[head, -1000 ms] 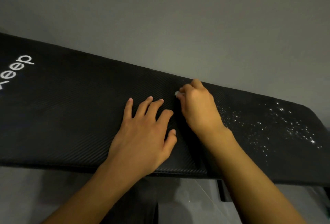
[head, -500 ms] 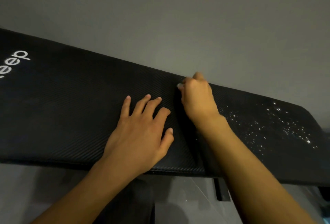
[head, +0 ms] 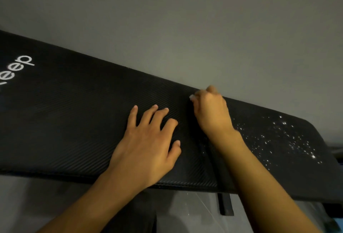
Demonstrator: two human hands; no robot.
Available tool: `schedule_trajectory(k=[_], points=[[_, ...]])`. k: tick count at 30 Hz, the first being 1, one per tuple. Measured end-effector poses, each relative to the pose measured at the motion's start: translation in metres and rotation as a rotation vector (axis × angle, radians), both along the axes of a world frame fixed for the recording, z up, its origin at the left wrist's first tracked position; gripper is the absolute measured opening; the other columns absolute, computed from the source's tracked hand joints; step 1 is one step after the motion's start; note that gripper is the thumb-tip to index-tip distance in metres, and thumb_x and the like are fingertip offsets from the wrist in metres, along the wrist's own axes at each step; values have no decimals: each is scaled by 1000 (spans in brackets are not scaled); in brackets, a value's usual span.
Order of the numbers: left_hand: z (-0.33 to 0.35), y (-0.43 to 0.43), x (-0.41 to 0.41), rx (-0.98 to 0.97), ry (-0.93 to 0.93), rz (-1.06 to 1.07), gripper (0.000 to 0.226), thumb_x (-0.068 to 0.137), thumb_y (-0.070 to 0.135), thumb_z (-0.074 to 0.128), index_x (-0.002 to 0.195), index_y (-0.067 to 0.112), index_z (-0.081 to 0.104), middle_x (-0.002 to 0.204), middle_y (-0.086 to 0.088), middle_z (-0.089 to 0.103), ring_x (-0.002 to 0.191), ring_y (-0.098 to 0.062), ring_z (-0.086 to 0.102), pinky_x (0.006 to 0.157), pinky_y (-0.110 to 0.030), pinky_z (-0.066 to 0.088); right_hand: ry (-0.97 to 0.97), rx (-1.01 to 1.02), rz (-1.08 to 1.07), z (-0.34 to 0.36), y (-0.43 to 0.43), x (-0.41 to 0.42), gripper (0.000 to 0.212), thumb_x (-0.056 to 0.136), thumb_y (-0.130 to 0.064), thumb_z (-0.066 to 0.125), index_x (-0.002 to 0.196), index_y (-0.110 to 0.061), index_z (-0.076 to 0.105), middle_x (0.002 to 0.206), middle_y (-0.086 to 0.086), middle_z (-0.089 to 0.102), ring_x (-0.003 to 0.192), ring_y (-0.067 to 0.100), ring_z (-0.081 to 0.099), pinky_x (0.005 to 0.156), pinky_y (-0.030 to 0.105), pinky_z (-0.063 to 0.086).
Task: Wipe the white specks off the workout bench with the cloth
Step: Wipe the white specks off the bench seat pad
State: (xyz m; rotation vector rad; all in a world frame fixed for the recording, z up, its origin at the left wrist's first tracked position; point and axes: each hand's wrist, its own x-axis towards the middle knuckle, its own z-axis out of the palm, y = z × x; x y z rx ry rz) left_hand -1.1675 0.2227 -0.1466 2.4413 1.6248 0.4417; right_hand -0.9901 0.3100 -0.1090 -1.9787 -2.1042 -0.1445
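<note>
Right hand point(head: 211, 116) has slid up to the far edge of the bench point(head: 74, 121); left hand point(head: 148, 140) barely moved. Bench is black and ribbed. Left hand lies flat on it, fingers spread. Right hand is fisted round the cloth point(head: 192, 97), only a white bit showing. Specks point(head: 278, 136) lie right of that wrist.

A black ribbed bench point(head: 83, 121) runs slantwise across the head view, with a grey wall point(head: 185, 28) behind it. White lettering point(head: 18, 67) marks its left end. The left hand point(head: 148, 143) lies flat on the pad with its fingers spread. Just beside it, the right hand point(head: 211, 114) is curled at the far edge, gripping a cloth point(head: 191, 97) of which only a pale scrap shows. White specks point(head: 278, 136) dot the pad to the right of that hand. A black bar point(head: 225, 205) shows below the near edge.
</note>
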Motion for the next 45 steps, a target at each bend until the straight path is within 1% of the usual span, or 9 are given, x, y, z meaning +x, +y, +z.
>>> schedule_trajectory(k=[4,9,11,16,20,27,35,41,45], points=[[0,0,0,7,-5,1,53,93,52,33,129,24,59,148,-10,52,144,-30,40,115,-66,30,2,-9,-103,-5,25,-3,31,104,-26,50,107,1,66,109,16,53,88,36,61,74,43,53],[-2,1,-1,17,-26,4,52,92,51,35,128,23,59,147,-9,52,143,-31,41,115,-66,29,-146,42,64,0,-82,-10,27,102,-34,50,94,-12,64,95,4,51,67,25,59,53,43,54],[-3,2,0,17,-32,4,52,92,52,35,130,24,58,147,-9,52,143,-31,40,115,-66,29,-123,9,118,3,-120,-5,23,101,-35,52,99,-16,66,92,0,51,61,21,57,48,40,53],[0,1,0,3,3,-12,53,92,53,34,130,24,58,147,-10,51,143,-31,40,116,-66,29,-51,53,45,-3,-75,4,29,102,-33,51,104,-9,65,101,7,50,70,31,60,57,47,54],[0,1,-1,2,29,-21,57,93,54,31,133,24,56,150,-10,49,145,-31,37,118,-65,26,11,-21,-127,-2,-30,-1,31,104,-33,48,113,-7,63,115,11,49,86,35,62,66,38,45],[-1,-1,-1,10,24,-16,56,94,53,32,134,22,56,150,-12,49,146,-33,37,116,-67,28,-123,70,52,-4,-158,2,22,99,-36,53,95,-20,67,87,1,51,54,26,54,47,38,47],[1,-1,0,0,80,-26,62,94,57,25,139,23,51,154,-13,44,148,-34,33,118,-66,24,55,119,27,-17,-119,9,26,101,-30,56,109,-9,68,98,3,53,64,24,58,52,43,53],[2,-2,0,0,73,-22,66,94,60,21,142,25,48,156,-12,42,150,-32,29,119,-64,23,29,105,104,-9,-177,11,17,99,-27,59,104,-15,70,87,-1,49,56,22,54,48,25,38],[7,2,5,-6,81,-5,66,92,64,26,139,26,50,153,-11,44,148,-32,32,119,-63,24,6,99,82,-11,-166,29,18,100,-30,60,103,-15,69,89,2,51,57,27,57,45,36,47]])
